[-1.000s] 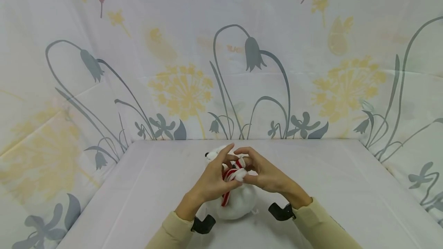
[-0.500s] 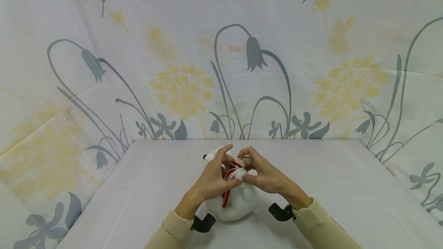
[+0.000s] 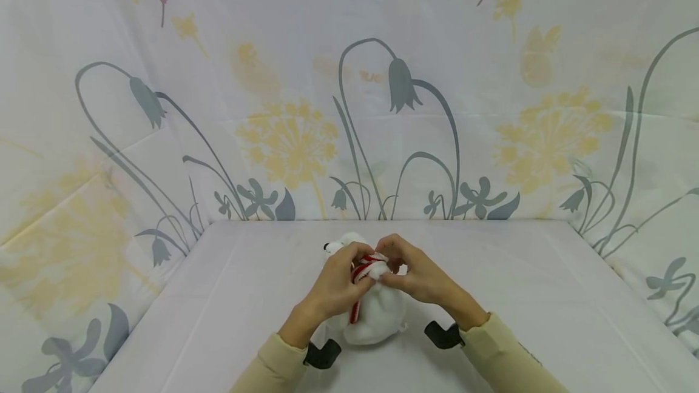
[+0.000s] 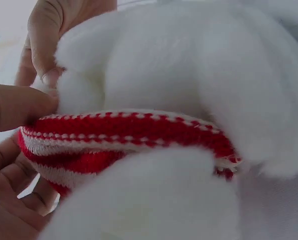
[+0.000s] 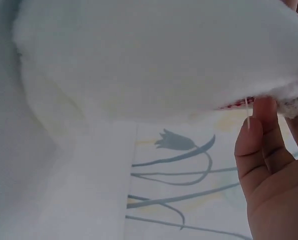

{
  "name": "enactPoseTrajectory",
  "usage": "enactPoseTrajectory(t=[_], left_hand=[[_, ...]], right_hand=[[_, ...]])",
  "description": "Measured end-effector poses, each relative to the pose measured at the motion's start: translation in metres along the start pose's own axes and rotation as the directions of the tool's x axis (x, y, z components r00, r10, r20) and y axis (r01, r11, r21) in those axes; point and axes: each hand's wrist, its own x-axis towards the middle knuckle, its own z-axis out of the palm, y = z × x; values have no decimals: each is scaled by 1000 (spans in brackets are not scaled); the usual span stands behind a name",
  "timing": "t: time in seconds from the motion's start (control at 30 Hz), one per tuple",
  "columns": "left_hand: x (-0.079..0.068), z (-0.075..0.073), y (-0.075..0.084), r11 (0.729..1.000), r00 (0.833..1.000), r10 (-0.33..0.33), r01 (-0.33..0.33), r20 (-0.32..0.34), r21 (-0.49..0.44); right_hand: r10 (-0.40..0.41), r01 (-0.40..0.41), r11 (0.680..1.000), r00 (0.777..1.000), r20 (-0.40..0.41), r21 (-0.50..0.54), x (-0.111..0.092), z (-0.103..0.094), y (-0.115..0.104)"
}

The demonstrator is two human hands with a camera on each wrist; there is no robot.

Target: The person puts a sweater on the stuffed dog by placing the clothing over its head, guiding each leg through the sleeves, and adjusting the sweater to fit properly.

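A white plush bear [image 3: 375, 311] with a dark nose sits on the white table, its head pointing left in the head view. Round its neck runs a red and white striped knitted scarf [image 3: 368, 270], one strip hanging down the front. My left hand [image 3: 332, 281] grips the scarf at the neck, thumb and curled fingers around the knit [image 4: 109, 130]. Opposite it, my right hand [image 3: 423, 275] pinches at the scarf's other side, thumb and fingers bent close to the left fingertips. A thin pale thread [image 5: 248, 112] crosses the right thumb. The fingers partly hide the bear's neck.
The white table [image 3: 262, 259] reaches back to a floral curtain [image 3: 306, 77] printed with grey bellflowers and yellow blossoms. Black wrist cameras [image 3: 322, 353] sit below both wrists, close to the bear's sides.
My left fingers have come down and curled closer to the scarf. The raised bit of scarf between the hands now lies lower. The right hand stays nearly in place.
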Motion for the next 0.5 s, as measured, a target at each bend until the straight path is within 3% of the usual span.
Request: enactPoseTrajectory(t=[0.2,0.5], left_hand=[[-2,1,-3,1000,1000,0,0,-11,21],[0,3,-1,999,1000,-12,12,12,-49]], right_hand=[[67,-79,986,994,84,145,0,1,11],[34,-86,953,983,180,290,-1,-4,17]])
